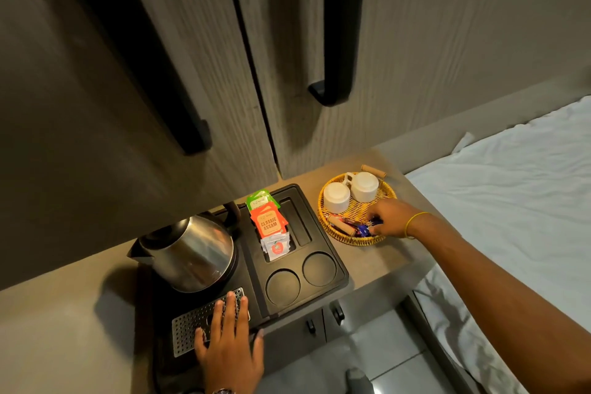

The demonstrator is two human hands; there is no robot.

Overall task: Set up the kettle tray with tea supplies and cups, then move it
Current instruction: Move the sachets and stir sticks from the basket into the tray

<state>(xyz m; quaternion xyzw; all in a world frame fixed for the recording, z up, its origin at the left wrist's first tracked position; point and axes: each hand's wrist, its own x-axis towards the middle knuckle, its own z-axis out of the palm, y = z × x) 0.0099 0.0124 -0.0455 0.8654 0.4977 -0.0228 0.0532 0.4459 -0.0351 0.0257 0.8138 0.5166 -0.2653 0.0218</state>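
Observation:
A black kettle tray [339, 269] lies on the counter with a steel kettle [192, 253] at its left. One slot holds tea packets [268, 224], green, orange and white. Beside that slot is an empty slot, and two round cup wells [283, 287] in front are empty. My left hand [228, 342] rests flat on the tray's perforated metal grille [192, 323]. To the right stands a wicker basket [326, 224] with two upturned white cups [336, 197] and several sachets [343, 224]. My right hand [391, 217] reaches into the basket, fingers closing on blue sachets [364, 230].
Cabinet doors with long black handles [335, 41] rise behind the counter. A bed with a white sheet [511, 185] lies to the right. A small rolled item [373, 171] lies behind the basket. Below the counter edge are drawer knobs [337, 313] and a tiled floor.

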